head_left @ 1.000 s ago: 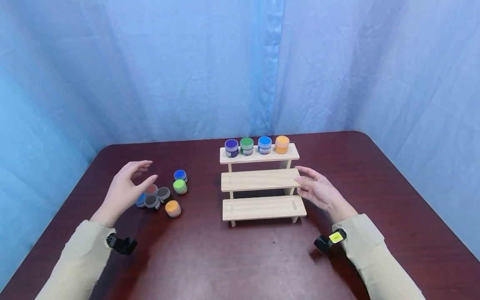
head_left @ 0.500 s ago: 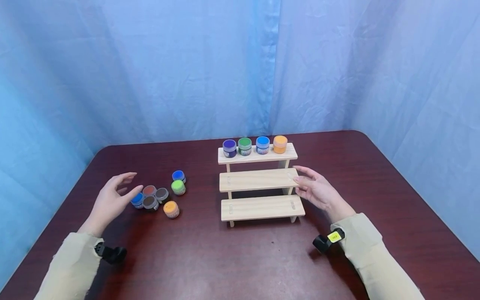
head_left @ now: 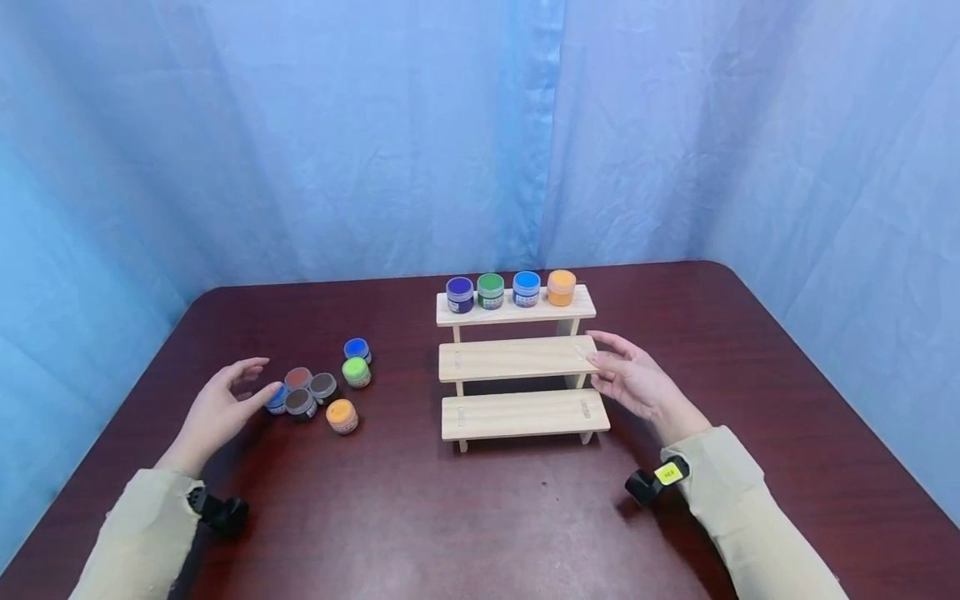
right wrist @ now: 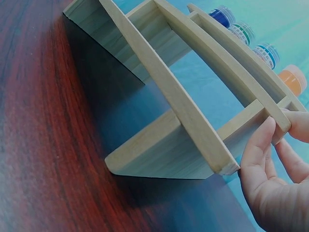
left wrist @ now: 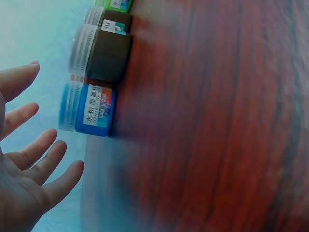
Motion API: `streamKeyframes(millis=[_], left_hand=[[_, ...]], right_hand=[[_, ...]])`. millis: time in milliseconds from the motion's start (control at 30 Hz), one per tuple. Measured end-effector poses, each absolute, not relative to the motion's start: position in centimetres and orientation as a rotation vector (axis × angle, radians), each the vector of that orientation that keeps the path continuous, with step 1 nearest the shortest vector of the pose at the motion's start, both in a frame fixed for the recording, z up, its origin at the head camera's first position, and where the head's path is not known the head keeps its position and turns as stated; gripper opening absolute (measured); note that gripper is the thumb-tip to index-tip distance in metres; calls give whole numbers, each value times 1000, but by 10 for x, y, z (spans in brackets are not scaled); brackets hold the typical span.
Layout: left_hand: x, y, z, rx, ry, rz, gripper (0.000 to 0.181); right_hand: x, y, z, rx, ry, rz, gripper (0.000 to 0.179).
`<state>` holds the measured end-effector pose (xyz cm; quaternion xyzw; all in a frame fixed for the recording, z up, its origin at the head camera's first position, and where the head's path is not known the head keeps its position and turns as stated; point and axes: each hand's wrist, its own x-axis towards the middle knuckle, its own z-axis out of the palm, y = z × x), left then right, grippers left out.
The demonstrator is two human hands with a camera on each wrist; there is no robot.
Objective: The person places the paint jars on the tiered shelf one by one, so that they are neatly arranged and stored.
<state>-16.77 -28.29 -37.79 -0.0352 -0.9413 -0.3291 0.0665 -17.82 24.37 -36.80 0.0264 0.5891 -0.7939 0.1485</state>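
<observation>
My left hand [head_left: 213, 417] hovers beside a blue paint jar [head_left: 276, 402], its fingers spread and curved. In the left wrist view a gap separates the fingers from that jar [left wrist: 96, 110]. Dark brown jars [head_left: 301, 403], a red-brown jar [head_left: 297, 379] and a dark grey jar [head_left: 323, 387] cluster against it. With thumb and fingers, my right hand [head_left: 636, 379] pinches the right end of the middle step of a three-tier wooden display stand [head_left: 517, 358]. The right wrist view shows the thumb and fingers on that board [right wrist: 227, 72].
Purple [head_left: 460, 296], green [head_left: 491, 292], blue [head_left: 527, 289] and orange [head_left: 561, 288] jars line the stand's top step. An orange jar [head_left: 342, 417], a light green jar [head_left: 356, 372] and a dark blue jar [head_left: 357, 350] stand right of the cluster. Curtains [head_left: 360, 133] hang behind the table.
My left hand has moved left and down, from over the jar cluster to beside the blue jar's left side. My right hand keeps its hold on the stand.
</observation>
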Motion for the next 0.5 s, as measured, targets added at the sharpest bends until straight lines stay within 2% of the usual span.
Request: streamKeyframes(millis=[500], left_hand=[[-170,-286,-388,-109,-2942,-983,54]], right_hand=[[-179,244,-370,74,1678,-2297,42]])
